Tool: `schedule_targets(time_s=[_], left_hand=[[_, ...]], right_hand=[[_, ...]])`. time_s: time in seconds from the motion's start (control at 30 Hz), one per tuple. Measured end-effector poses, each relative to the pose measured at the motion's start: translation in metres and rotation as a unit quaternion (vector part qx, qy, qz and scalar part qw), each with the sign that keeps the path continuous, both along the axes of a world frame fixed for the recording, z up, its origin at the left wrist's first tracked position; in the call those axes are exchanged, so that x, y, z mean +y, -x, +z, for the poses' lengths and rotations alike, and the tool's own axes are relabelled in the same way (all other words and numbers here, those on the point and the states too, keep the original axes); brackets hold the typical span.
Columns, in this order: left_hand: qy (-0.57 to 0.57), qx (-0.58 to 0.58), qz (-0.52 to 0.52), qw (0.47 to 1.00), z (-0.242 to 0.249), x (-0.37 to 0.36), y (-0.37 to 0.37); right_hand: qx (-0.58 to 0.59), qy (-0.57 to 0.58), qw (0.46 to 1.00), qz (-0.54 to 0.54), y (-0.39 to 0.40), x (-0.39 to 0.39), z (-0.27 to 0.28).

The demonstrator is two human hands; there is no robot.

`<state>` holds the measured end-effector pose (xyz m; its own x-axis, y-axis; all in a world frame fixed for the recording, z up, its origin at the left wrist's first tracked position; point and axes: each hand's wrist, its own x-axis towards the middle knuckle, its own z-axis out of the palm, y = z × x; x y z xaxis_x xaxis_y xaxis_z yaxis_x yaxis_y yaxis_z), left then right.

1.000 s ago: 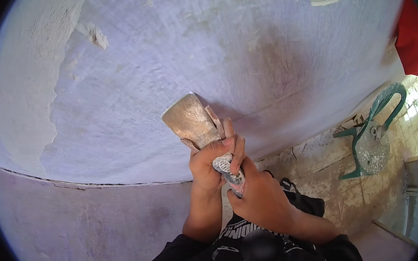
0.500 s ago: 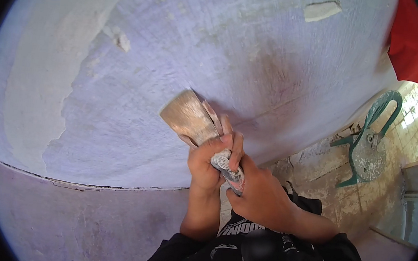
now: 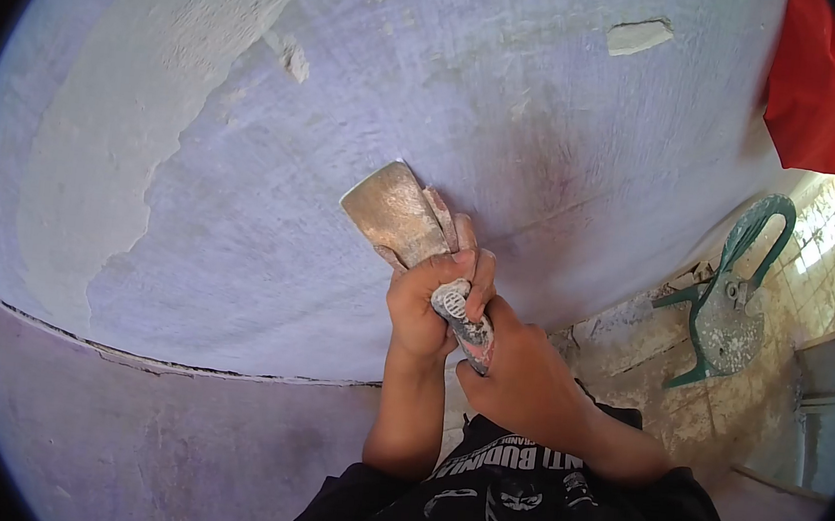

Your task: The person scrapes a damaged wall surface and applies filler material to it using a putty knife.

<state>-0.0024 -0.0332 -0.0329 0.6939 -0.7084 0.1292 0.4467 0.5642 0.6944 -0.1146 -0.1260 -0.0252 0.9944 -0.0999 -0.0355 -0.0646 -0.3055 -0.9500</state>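
A wide-bladed scraper [image 3: 397, 214] with a worn, brownish metal blade is gripped in both hands against the lilac wall [image 3: 279, 237]. My left hand [image 3: 422, 301] wraps around it where blade meets handle, with some fingers lying along the back of the blade. Behind it, my right hand [image 3: 526, 369] is closed around the butt of the dusty black and red handle. The blade's edge is right at the wall and points up and left. Scuffed, darker paint shows just right of the blade.
Pale bare plaster [image 3: 108, 130] curves down the wall's left side, and a chipped patch [image 3: 640, 37] sits higher up. Red cloth [image 3: 823, 99] hangs at the upper right. Below it, a green plastic chair [image 3: 728, 326] spattered with white stands on the dirty tiled floor [image 3: 670, 400].
Both hands and the scraper have shifted slightly up and to the right in view. The view itself has also moved a little. The grip is the same.
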Motion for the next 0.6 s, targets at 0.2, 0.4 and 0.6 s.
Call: schedule_targets(time_s=[0.2, 0.4, 0.6], left_hand=[[-0.017, -0.017, 0.059, 0.998, 0.006, -0.007, 0.0], [-0.027, -0.047, 0.085, 0.995, 0.002, -0.007, 0.001], [-0.175, -0.18, 0.24, 0.938, 0.023, -0.02, 0.025]], right_hand=[[0.004, 0.023, 1.0, -0.015, -0.002, 0.002, -0.003], [-0.014, 0.019, 0.999, -0.035, -0.008, 0.005, -0.01], [-0.105, 0.034, 0.993, -0.032, -0.034, -0.01, -0.029]])
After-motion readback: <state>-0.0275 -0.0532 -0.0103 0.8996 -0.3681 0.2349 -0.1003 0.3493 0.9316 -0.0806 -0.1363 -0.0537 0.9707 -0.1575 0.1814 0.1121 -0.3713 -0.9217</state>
